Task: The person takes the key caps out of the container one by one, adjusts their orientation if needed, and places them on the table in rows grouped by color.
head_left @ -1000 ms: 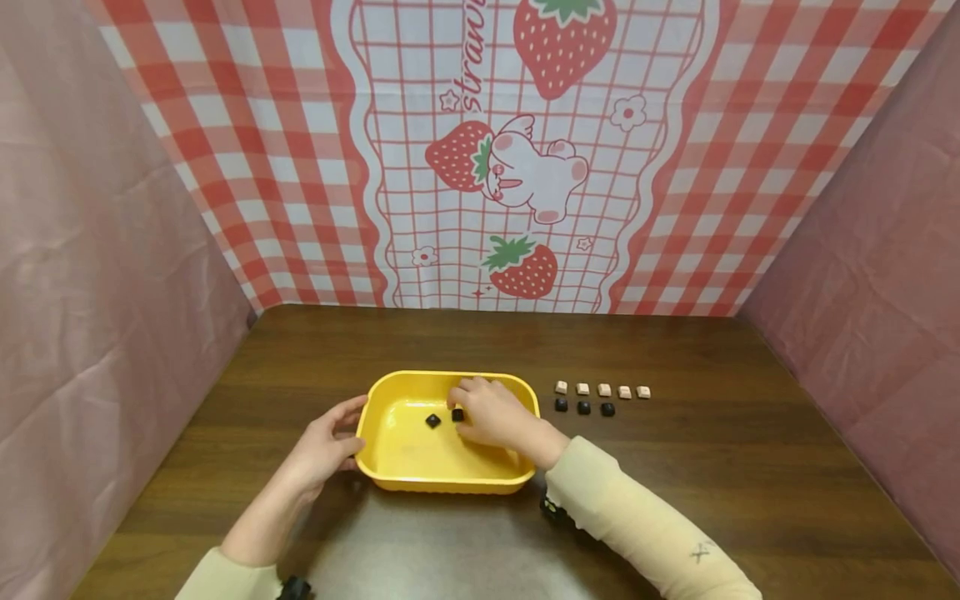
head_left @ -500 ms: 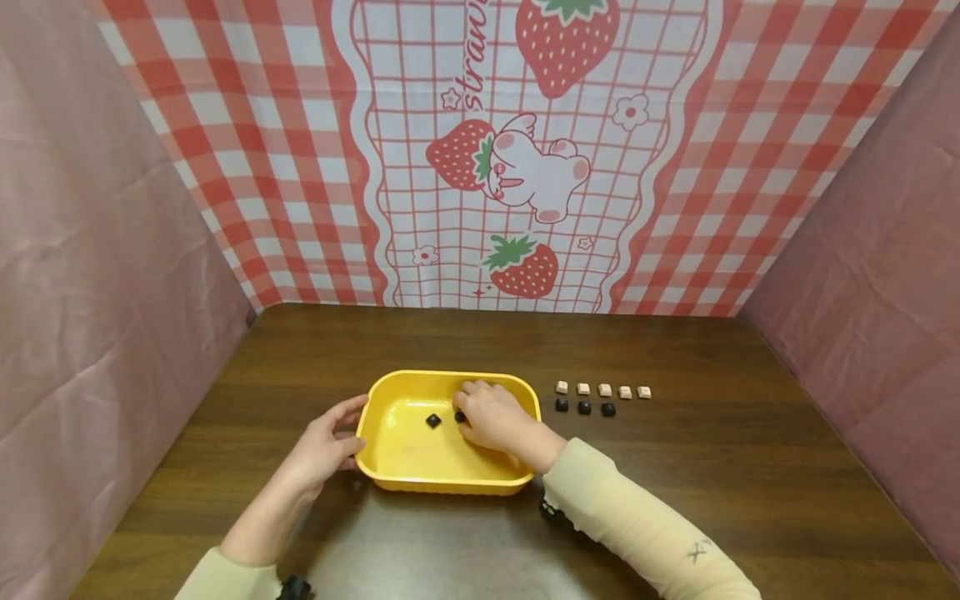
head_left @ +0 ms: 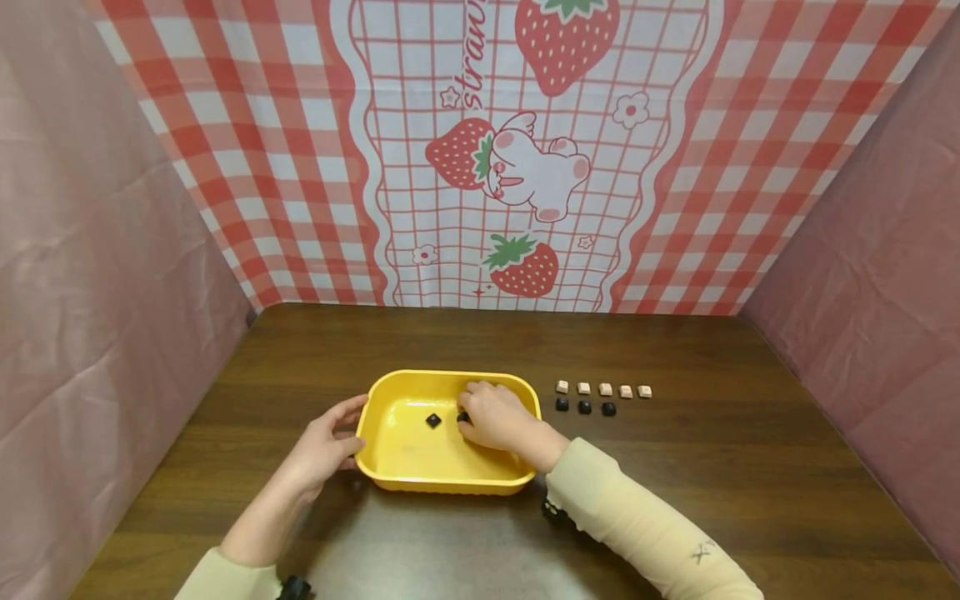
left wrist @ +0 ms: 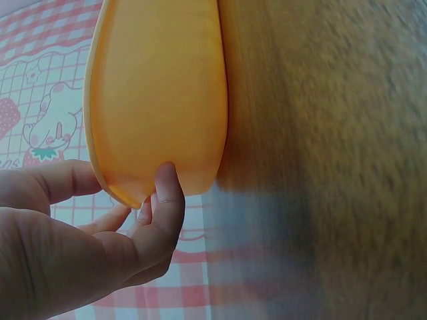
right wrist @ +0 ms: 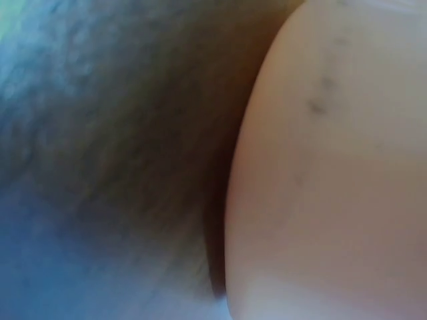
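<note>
A yellow plastic tray (head_left: 405, 462) rests on the wooden table. At its left end my left hand (head_left: 318, 450) holds the outside of the wall, thumb toward the near corner and forefinger at the rim. The left wrist view shows the same thumb and fingers around the end of the tray (left wrist: 160, 87). Reaching inside over the right half, my right hand (head_left: 498, 418) pinches a black keycap (head_left: 462, 417), mostly covered by the fingers. Another black keycap (head_left: 433, 421) lies turned on the tray floor to the left of those fingertips. Only a blurred tray wall fills the right wrist view.
Right of the tray is a row of several pale keycaps (head_left: 605, 389), with a shorter row of black keycaps (head_left: 585, 407) in front of it. A strawberry-print checked cloth (head_left: 300, 167) hangs behind the table (head_left: 712, 467). Pink cloths (head_left: 862, 250) hang at both sides.
My right hand's fingers have drawn slightly right and closed over the black keycap, which shows less than before. My left hand, the tray and the rows of keycaps have stayed put.
</note>
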Demonstrator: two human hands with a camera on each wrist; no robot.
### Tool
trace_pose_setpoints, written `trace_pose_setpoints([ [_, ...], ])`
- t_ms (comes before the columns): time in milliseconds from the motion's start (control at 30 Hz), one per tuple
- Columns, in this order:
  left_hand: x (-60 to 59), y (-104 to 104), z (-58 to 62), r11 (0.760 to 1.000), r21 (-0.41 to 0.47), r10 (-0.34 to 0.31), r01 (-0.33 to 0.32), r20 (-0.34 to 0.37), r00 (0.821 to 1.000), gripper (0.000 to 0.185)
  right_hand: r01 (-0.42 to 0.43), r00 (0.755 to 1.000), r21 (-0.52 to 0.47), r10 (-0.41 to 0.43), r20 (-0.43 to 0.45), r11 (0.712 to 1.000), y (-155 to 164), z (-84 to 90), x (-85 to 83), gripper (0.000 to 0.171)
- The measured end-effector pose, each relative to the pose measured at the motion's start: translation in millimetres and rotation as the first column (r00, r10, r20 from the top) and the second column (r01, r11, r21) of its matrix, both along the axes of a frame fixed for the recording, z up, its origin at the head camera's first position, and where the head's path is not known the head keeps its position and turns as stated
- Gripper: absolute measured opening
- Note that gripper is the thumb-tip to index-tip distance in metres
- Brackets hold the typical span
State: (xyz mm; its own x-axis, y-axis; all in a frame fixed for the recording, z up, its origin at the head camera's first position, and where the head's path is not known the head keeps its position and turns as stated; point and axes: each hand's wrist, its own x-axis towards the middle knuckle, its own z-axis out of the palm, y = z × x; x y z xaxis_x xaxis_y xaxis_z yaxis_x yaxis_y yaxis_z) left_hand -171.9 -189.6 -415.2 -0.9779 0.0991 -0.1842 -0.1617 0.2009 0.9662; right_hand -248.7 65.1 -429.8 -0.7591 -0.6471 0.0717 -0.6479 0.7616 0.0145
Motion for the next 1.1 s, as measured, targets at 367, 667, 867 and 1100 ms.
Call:
trace_pose_setpoints([
  [367,0.3,1,1.8,1.0,-0.009,0.003,-0.003,0.003,1.0,0.061,0.018,0.999,0.003,-0.018,0.048,1.0,2,-0.1,-1.1,0.019],
  [667,-0.4,1,2.2,1.0,-0.017,0.009,-0.009,0.009,1.0,0.061,0.009,0.999,-0.022,-0.008,0.034,1.0,6,11.0,1.4,0.023],
  [867,-0.6,1,1.7,1.0,-0.017,0.006,-0.006,0.005,1.0,0.061,-0.017,1.0,-0.046,0.017,-0.008,0.999,14,24.0,4.5,0.026],
  [1100,0.0,2,1.9,1.0,-0.019,0.009,-0.009,0.007,1.0,0.06,-0.038,0.997,-0.051,0.035,-0.068,0.998,27,39.7,6.6,0.028],
])
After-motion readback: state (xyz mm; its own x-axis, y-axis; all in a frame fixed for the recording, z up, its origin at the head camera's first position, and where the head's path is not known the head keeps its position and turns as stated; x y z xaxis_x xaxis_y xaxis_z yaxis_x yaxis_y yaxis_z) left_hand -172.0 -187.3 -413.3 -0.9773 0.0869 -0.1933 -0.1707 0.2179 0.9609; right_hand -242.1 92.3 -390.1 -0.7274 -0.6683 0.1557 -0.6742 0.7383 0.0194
